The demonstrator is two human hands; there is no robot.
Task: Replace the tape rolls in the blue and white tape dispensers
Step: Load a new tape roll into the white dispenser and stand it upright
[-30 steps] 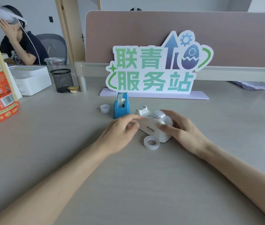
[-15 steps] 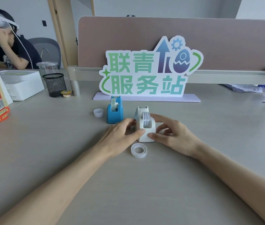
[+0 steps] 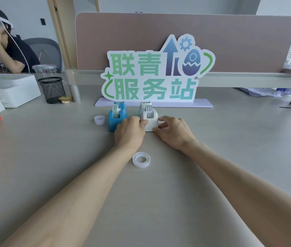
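Both hands are holding the white plastic tape dispenser [image 3: 149,120] from either side: the left hand [image 3: 130,133] is closing its grip on the dispenser's left flank, thumb pressing against the white body, while the right hand [image 3: 174,133] is touching the right flank and lower corner with its fingertips, the fingers curling loosely rather than wrapping fully around. That dispenser is standing upright on the pale grey surface [image 3: 52,166], its cutter end pointing away toward the sign, and a roll of clear tape is sitting in its slot. Just beside it on the left, close enough that the left hand's knuckles are overlapping its front, the blue plastic tape dispenser [image 3: 117,117] is also standing upright and is carrying a tape roll of its own. A small white plastic core ring [image 3: 99,120] is lying on the surface just left of the blue dispenser. Nearer the camera, between the two forearms, a white ring-shaped tape roll [image 3: 141,159] is lying flat and apart from both hands. Behind the dispensers a white sign with green characters, a blue arrow and an egg [image 3: 157,73] is standing on a lilac base in front of a mauve desk divider [image 3: 230,41]. Off to the left, a black mesh pen cup [image 3: 53,90] and a white rectangular box [image 3: 16,88] are resting on the surface, and a second person in a white headset [image 3: 2,45] is sitting behind them.
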